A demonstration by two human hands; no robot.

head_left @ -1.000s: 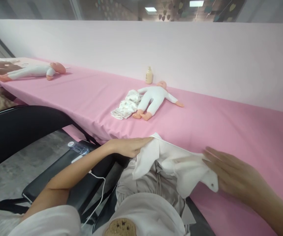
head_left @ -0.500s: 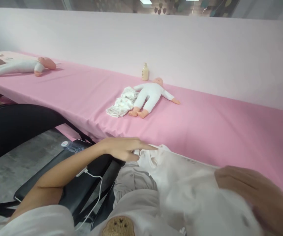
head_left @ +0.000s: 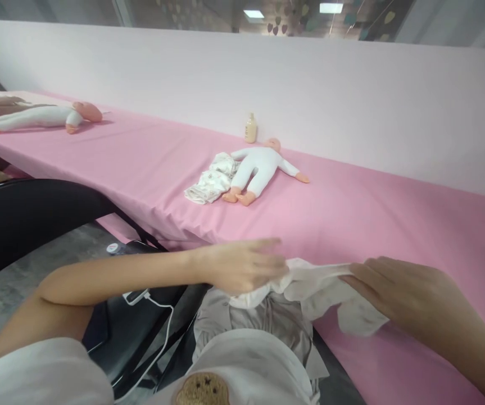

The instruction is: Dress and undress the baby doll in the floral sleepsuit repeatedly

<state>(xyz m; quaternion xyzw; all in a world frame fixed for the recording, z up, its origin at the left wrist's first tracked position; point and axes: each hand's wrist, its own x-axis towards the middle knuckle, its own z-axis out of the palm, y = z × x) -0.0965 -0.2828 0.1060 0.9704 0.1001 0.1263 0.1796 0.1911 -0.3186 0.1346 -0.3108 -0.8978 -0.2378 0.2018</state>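
Observation:
Above my lap, at the near edge of the pink-covered table (head_left: 352,214), a white cloth (head_left: 322,287) hangs between my hands. My left hand (head_left: 244,265) is at the cloth's left end, its fingers bent round the fabric and a little blurred, the index finger raised. My right hand (head_left: 398,287) pinches the cloth's upper edge on the right, with a part of the fabric hanging below it. On the table beyond lies a doll (head_left: 259,166) in a white suit, on its back, beside a crumpled patterned cloth (head_left: 212,180).
A pump bottle (head_left: 250,129) stands by the wall behind the doll. Far left, another person's hands (head_left: 1,104) are beside a second doll (head_left: 44,116). Black chairs (head_left: 27,219) stand on the left, one bearing a bottle (head_left: 118,248) and a device with a white cable (head_left: 135,296).
My left hand has moved right, towards my right hand. The cloth, spread wide over my lap before, is now bunched and narrower, showing more of my lap. The other person's hands have shifted.

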